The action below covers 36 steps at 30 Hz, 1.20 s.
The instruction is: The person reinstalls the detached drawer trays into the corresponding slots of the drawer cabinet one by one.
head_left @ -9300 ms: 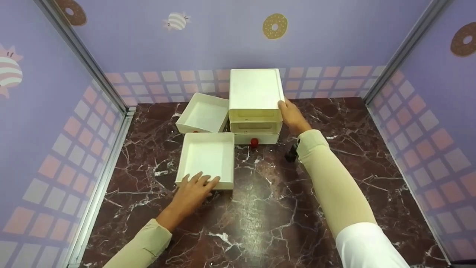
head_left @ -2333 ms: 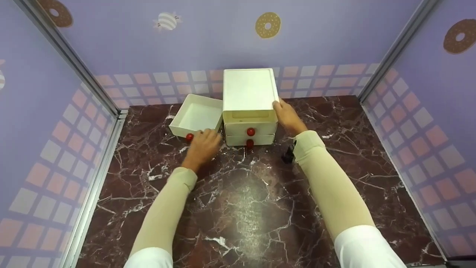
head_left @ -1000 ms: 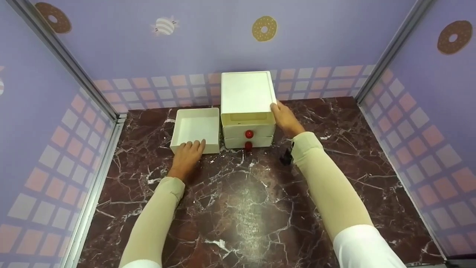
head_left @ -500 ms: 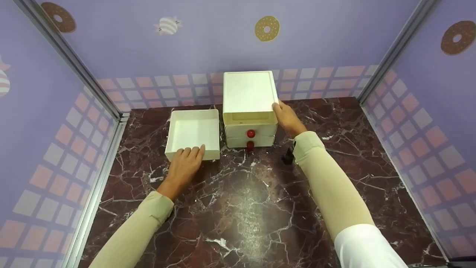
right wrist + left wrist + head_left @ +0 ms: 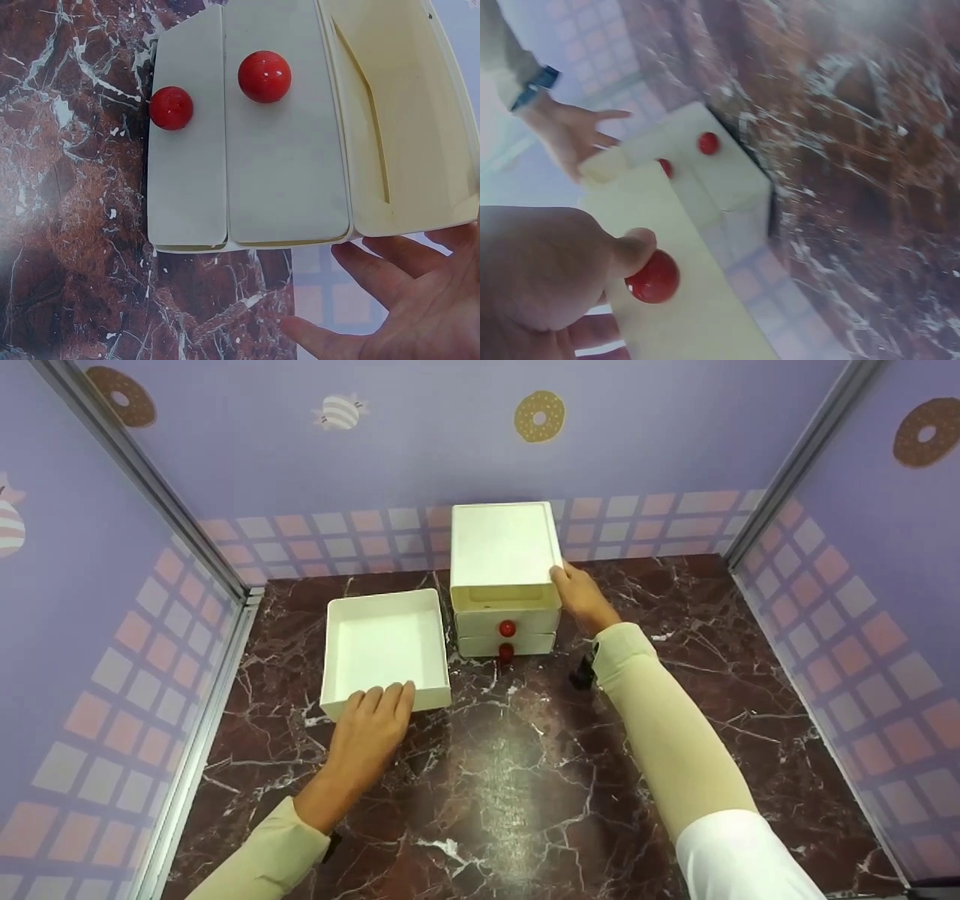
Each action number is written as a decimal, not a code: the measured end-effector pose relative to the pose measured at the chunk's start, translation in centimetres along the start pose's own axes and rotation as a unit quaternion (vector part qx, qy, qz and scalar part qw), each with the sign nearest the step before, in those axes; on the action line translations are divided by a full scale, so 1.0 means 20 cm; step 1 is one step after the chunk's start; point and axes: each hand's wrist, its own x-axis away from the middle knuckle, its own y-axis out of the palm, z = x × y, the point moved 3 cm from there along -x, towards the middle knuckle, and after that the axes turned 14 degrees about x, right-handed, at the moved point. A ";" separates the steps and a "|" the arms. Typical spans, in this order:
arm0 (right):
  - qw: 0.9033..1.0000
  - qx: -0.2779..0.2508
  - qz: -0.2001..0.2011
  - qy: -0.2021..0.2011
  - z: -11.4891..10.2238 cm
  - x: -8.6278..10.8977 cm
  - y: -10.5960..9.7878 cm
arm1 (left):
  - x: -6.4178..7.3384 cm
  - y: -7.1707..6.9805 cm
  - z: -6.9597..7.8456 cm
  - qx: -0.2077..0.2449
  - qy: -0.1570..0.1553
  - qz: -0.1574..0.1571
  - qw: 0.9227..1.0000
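Note:
My left hand [image 5: 367, 735] grips the front wall of a white drawer [image 5: 429, 699], fingers hooked over its rim. In the left wrist view the thumb lies against the drawer's red knob [image 5: 654, 279]. The drawer appears raised off the surface, left of and nearer than the small white cabinet [image 5: 504, 544]. The cabinet's top slot [image 5: 420, 112] is vacant; two drawers with red knobs [image 5: 264, 76] sit shut beneath it. At the cabinet's right side, my right hand [image 5: 590, 601] touches the upper front corner with fairly straight, spread fingers.
Dark red marbled tabletop [image 5: 510, 780] lies under everything. Purple patterned panels [image 5: 420, 435] enclose the back and both sides, with metal strips [image 5: 202, 735] along the corners.
One loose drawer has gone into the cabinet's middle slot. My left hand took the other drawer, straightened it and brought it nearer. My right hand stays at the cabinet.

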 end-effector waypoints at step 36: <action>0.999 0.026 -0.028 0.014 0.01 -0.01 -0.02 | -0.39 0.03 0.61 0.002 0.091 -0.024 0.996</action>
